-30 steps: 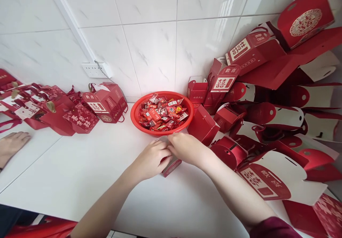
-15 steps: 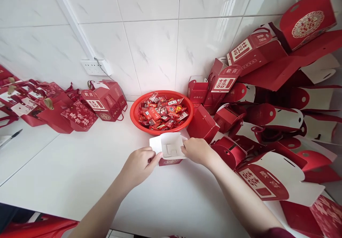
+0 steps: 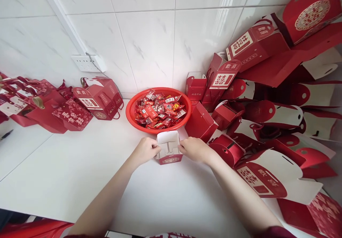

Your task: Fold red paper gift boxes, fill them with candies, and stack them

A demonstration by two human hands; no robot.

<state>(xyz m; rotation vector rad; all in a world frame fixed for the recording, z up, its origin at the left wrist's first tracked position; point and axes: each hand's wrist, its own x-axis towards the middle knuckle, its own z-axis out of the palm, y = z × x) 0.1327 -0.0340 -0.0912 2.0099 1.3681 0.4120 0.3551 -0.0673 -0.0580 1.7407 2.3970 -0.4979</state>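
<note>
Both left hand (image 3: 145, 149) and right hand (image 3: 196, 149) have a narrow grip on opposite sides of the open box (image 3: 171, 159), probably for steadying its walls. It stands on the bench (image 3: 80, 167), nearer than the basket (image 3: 129, 116), which gathers the sweets (image 3: 160, 111) together.

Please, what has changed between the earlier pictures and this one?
The left hand and right hand moved apart to opposite sides of the small box, which now stands open. Both still hold it. The other person's hand left the view. The basket of sweets stayed in place.
</note>
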